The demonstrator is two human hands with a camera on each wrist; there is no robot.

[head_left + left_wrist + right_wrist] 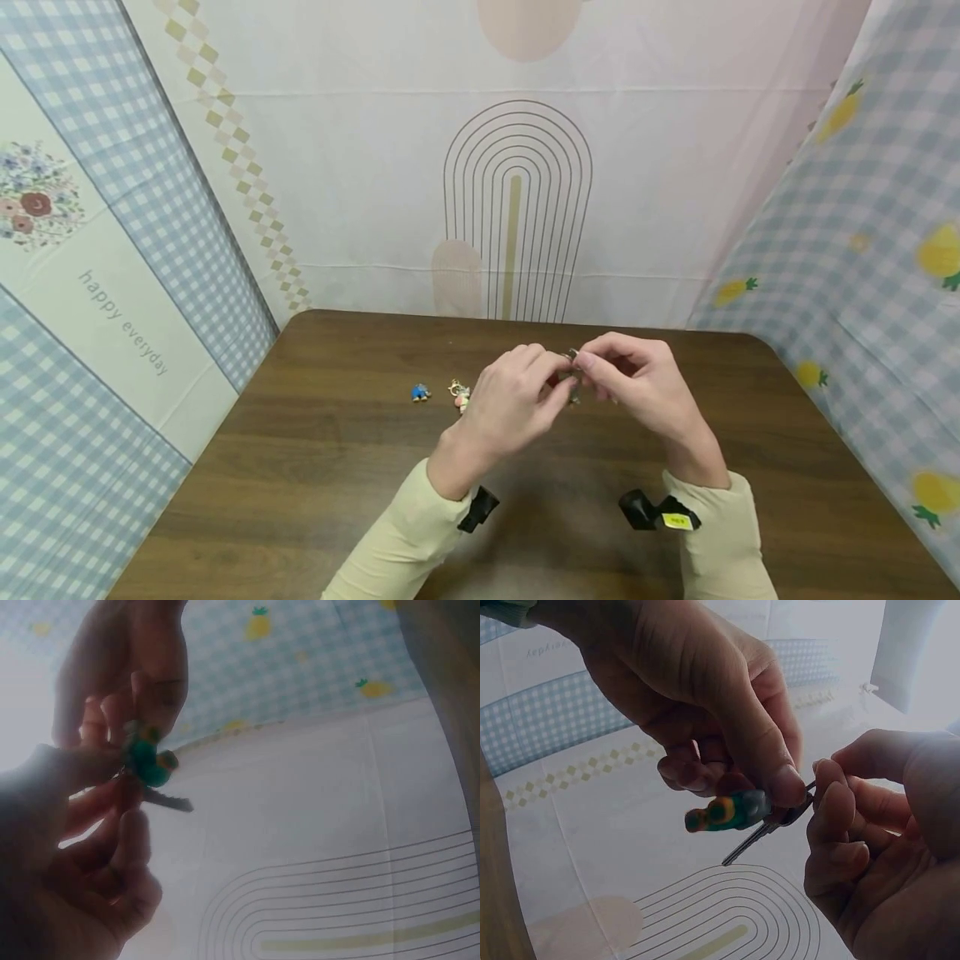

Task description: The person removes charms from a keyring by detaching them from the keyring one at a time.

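Note:
My left hand and right hand meet above the table, fingertips almost touching. Between them is a small metal key ring, pinched from both sides and largely covered by fingers. A metal key hangs from it with its blade pointing down and outward. Beside the key dangles a small green figure charm with orange-rimmed round parts; this charm also shows in the left wrist view. The right thumb lies right at the top of the charm and key.
On the brown wooden table lie a small blue charm and, nearer the left hand, a white and pink figure charm with a gold clasp. Patterned cloths hang behind and at both sides.

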